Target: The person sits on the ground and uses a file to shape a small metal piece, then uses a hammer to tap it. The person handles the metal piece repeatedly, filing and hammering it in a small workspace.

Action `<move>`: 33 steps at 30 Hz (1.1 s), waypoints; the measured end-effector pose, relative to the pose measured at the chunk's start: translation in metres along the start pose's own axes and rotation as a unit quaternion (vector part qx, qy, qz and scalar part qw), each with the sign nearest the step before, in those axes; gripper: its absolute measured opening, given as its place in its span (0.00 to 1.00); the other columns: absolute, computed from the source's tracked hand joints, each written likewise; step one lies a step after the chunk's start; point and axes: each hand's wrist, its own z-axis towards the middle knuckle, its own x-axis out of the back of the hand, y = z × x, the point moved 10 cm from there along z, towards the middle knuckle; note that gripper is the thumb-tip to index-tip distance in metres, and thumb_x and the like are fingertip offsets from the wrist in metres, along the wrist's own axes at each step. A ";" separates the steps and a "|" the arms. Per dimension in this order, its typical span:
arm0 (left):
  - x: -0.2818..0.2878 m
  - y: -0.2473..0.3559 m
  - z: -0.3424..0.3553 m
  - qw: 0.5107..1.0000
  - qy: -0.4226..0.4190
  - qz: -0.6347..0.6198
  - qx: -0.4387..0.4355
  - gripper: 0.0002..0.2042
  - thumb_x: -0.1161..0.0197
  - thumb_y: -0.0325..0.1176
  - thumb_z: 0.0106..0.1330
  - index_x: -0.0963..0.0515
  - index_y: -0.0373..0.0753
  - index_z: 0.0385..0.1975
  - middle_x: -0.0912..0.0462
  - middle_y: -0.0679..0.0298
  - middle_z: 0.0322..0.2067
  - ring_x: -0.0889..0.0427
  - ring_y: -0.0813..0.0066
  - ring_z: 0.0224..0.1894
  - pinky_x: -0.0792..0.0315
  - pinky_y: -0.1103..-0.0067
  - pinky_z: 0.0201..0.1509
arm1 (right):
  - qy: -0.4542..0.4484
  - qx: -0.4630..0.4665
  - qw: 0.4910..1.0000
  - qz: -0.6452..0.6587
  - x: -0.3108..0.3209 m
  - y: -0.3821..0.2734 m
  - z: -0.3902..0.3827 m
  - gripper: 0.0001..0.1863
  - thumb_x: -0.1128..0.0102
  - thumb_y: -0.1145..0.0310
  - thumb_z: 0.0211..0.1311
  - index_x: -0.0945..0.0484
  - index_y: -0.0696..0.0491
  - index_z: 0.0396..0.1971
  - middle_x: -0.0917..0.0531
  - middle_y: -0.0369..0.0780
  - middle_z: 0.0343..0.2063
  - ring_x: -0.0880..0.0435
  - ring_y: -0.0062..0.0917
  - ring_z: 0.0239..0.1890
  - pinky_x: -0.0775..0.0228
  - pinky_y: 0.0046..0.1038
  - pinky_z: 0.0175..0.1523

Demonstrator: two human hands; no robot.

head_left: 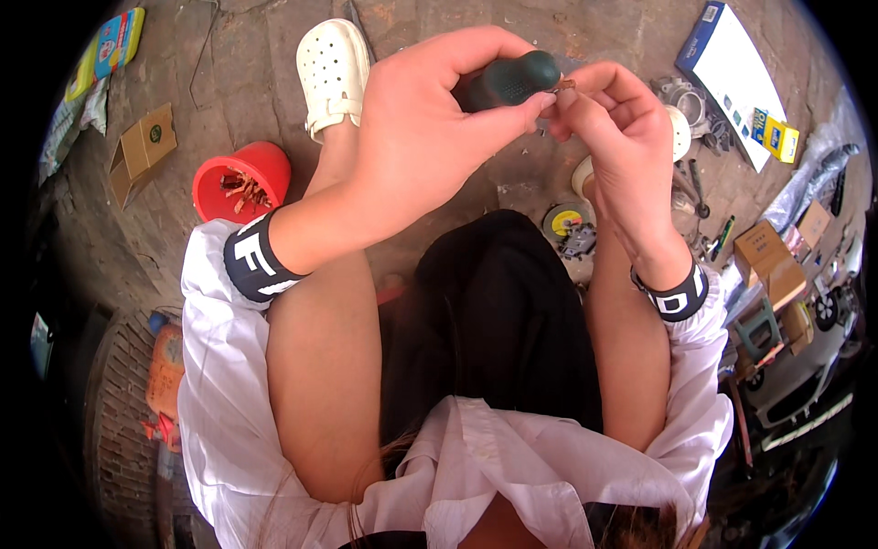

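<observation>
My left hand (412, 123) is closed around a dark green tool handle (523, 79) with a rounded end; the rest of the tool is hidden, so its kind cannot be told. Close against it, at the upper middle, my right hand (626, 137) pinches a small copper-coloured piece (567, 85) between thumb and finger. The fingertips of both hands nearly meet at this piece. Left of my leg, a red bucket (276, 169) lies tilted with its mouth toward me, and copper-coloured scraps (245, 189) are inside it.
Grey metal parts (578, 240) and a yellow-centred disc (561, 220) lie by my right leg. Farther right are a white-and-blue box (732, 78), a small yellow box (782, 140) and cardboard boxes (770, 263). An open carton (142, 151) stands at left. My cream clogs (331, 73) rest on the paving.
</observation>
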 end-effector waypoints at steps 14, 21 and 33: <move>-0.005 -0.015 0.002 0.998 0.016 -0.003 0.062 0.07 0.33 0.25 0.61 0.18 0.34 0.38 0.16 0.67 0.31 0.24 0.88 0.22 0.30 0.90 0.24 | 0.024 0.083 0.980 -0.178 0.003 -0.006 0.000 0.04 0.44 0.81 0.61 0.26 0.60 0.35 0.18 0.37 0.33 0.18 0.17 0.37 0.26 0.18 0.45; -0.002 -0.021 0.009 0.995 0.019 -0.035 0.089 0.08 0.30 0.29 0.58 0.17 0.35 0.36 0.18 0.67 0.23 0.22 0.87 0.19 0.29 0.87 0.22 | 0.029 0.069 0.991 -0.114 0.008 -0.008 0.000 0.05 0.42 0.78 0.62 0.23 0.61 0.37 0.15 0.38 0.30 0.15 0.17 0.35 0.23 0.18 0.42; -0.008 -0.041 0.011 0.969 -0.034 -0.176 0.170 0.10 0.30 0.27 0.58 0.22 0.32 0.36 0.19 0.67 0.23 0.25 0.85 0.17 0.33 0.88 0.18 | -0.037 0.000 0.996 -0.076 0.007 0.002 0.004 0.07 0.45 0.76 0.66 0.23 0.62 0.40 0.15 0.40 0.32 0.17 0.17 0.34 0.23 0.20 0.43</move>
